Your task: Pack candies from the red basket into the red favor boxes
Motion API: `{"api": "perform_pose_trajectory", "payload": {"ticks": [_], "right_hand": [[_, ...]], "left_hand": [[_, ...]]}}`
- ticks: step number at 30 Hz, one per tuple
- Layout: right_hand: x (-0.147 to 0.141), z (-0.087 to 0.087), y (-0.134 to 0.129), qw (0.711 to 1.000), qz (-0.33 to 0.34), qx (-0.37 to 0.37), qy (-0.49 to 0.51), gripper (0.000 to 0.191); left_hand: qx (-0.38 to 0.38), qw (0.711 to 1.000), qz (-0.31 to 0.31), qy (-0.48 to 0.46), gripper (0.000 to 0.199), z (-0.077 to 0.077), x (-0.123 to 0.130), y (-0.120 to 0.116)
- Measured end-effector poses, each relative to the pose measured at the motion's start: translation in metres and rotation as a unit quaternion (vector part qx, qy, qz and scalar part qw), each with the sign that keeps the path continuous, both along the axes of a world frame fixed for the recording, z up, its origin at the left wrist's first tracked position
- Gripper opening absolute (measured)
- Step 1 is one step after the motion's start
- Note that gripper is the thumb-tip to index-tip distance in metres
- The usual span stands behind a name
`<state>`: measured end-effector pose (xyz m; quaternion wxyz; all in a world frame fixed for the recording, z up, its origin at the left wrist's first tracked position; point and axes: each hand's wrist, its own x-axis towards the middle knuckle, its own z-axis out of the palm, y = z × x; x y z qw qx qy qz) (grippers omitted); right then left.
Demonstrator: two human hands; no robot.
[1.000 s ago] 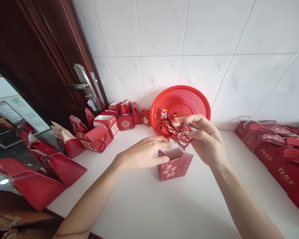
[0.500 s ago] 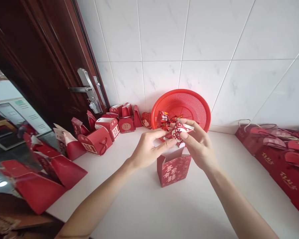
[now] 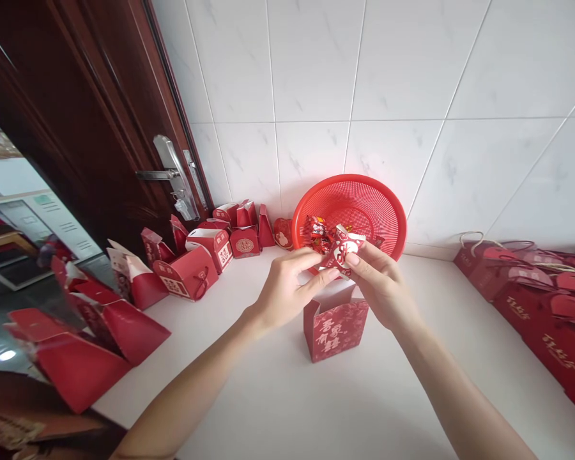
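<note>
Between my left hand [image 3: 292, 281] and my right hand [image 3: 381, 284] is a small red and white wrapped candy [image 3: 344, 251], pinched by the fingers and thumbs of both. Just below it a red paper gift box [image 3: 335, 332] with white characters stands upright on the white table [image 3: 249, 383], its top open. Behind my hands a red plastic basket [image 3: 364, 191] leans against the wall, with several red-wrapped sweets [image 3: 317, 227] at its left side. My fingers hide part of the candy and of the basket's lower rim.
Several red gift boxes of various shapes [image 3: 186, 271] line the table's left side. Red bags with cord handles [image 3: 522, 306] lie along the right edge. A white tiled wall [image 3: 311, 76] rises behind, and a dark wooden door [image 3: 100, 96] with a metal handle stands at the left.
The candy has turned in my fingers, so its white printed side faces me more. Both hands stay above the gift box, and the view has shifted slightly.
</note>
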<state>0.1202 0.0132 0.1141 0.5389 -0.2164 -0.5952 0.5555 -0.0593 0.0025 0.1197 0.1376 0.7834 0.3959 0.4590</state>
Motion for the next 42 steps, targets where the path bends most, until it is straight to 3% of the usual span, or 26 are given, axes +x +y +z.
{"api": "perform_pose_trajectory", "payload": {"ticks": [7,10,13,26,33,38,42], "right_hand": [[0.012,0.009,0.000,0.996,0.020,0.026,-0.077,0.031],[0.016,0.013,-0.002,0.991,0.049,0.019,-0.125,0.033],[0.016,0.013,-0.004,0.990,0.029,0.021,-0.138,0.038],[0.020,0.012,0.004,0.989,-0.079,0.068,-0.100,0.039],[0.018,0.009,0.006,0.996,-0.056,0.046,-0.044,0.034],[0.025,0.009,0.008,0.994,-0.034,0.062,-0.080,0.028],[0.035,0.012,0.011,0.988,-0.035,0.087,-0.119,0.027]], "left_hand": [[0.027,0.998,-0.012,-0.047,0.020,0.009,-0.003,-0.004],[0.014,0.997,-0.008,-0.075,0.024,0.009,-0.005,-0.003],[-0.021,0.996,-0.019,-0.080,0.024,0.007,-0.006,-0.002],[-0.121,0.975,-0.081,-0.169,0.019,0.011,-0.008,-0.002],[-0.147,0.962,-0.105,-0.203,0.024,0.010,-0.004,-0.003],[-0.133,0.968,-0.099,-0.190,0.023,0.004,-0.002,-0.001],[-0.104,0.985,-0.076,-0.115,0.020,0.007,-0.004,-0.002]]}}
